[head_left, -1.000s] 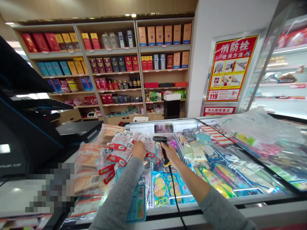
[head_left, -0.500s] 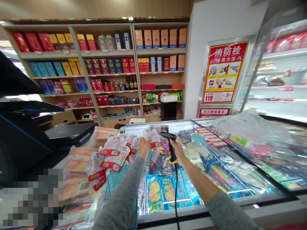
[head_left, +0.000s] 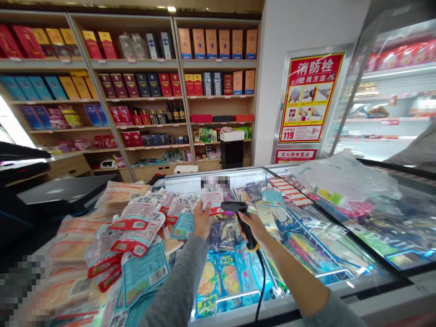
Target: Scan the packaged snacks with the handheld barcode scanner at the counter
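Note:
My left hand is closed on the edge of a white and red drink pouch, held upright over the glass-topped freezer. In my right hand is a black barcode scanner, gripped by its handle, its head turned toward the pouch and close to it. A black cord hangs from the scanner's base. Left of my left hand lies a heap of similar red and white pouches, with blue-labelled packs among them.
Beneath both hands is the freezer, with bagged goods under its glass. Clear-wrapped packs are stacked at the left beside a dark flat device. A plastic bag lies on the right. Shelves of boxes line the back wall.
The view has shifted right and slightly down. The pouch is turned more upright, and the scanner head is nearer to it. Both hands keep their holds.

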A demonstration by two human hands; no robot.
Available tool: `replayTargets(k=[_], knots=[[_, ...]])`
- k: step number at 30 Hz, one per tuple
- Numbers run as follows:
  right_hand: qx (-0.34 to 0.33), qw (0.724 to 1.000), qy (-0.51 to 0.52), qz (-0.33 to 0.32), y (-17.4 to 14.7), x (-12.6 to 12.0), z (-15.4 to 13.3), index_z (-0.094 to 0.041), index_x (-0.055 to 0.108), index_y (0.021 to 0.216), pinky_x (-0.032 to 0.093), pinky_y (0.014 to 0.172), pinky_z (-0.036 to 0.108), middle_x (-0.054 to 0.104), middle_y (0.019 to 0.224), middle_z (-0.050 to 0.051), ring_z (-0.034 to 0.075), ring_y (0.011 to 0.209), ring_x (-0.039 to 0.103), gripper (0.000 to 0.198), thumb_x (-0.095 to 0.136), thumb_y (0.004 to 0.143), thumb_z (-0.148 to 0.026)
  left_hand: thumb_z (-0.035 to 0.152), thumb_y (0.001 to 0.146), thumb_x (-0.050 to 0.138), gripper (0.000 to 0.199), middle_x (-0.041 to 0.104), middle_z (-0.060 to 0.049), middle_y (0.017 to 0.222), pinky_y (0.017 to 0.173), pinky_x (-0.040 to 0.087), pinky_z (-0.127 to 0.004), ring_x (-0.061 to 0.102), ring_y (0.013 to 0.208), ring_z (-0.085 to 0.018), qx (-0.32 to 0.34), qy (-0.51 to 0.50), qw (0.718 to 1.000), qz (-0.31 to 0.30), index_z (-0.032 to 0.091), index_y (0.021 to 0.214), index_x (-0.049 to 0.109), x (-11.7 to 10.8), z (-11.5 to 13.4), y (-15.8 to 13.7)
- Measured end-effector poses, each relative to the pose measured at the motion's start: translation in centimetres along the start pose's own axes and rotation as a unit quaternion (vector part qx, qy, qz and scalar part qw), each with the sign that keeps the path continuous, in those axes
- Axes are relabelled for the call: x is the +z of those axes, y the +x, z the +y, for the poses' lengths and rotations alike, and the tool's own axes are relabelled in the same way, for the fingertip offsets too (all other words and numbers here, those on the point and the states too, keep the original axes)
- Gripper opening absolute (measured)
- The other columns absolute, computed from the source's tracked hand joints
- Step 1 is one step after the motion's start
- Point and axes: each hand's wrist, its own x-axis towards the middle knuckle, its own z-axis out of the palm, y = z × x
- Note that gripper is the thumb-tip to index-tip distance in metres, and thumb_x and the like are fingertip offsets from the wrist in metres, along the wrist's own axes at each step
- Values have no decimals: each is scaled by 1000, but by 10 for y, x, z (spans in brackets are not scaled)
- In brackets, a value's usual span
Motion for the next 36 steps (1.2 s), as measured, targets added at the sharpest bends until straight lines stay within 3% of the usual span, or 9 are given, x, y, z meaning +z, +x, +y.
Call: replayTargets(k=[6,12,20,36], knots=[[2,999,-13,-45,-6,-1,5,-21,51,74,33,32,23,57,52,-4,10,35,47,61,76,66,-75,40,62,91,52,77,-5,99,77,59,-31,74,80,-17,-19,-35,999,-1,19,103,65,-1,9,4],[9,998,-23,-59,-8,0,6,-20,53,79,34,34,22,58,55,-4,10,36,48,61,76,66,-76,41,65,89,50,78,-5,98,78,59,-32,75,80,-18,-16,-57,998,14,20,103,64,-3,5,4],[6,999,-40,-18,-18,8,4,-20,55,81,31,32,21,56,52,-6,9,34,45,60,76,66,-74,41,66,86,50,77,-5,98,80,59,-33,75,80,-18,-26,-55,997,41,20,104,60,0,4,0],[-5,999,-47,-8,-17,4,3,-19,58,82,33,32,22,55,50,-5,10,34,45,58,75,68,-73,41,66,84,46,76,-4,97,80,58,-33,73,80,-17,-18,-40,998,44,21,100,60,3,6,-1]])
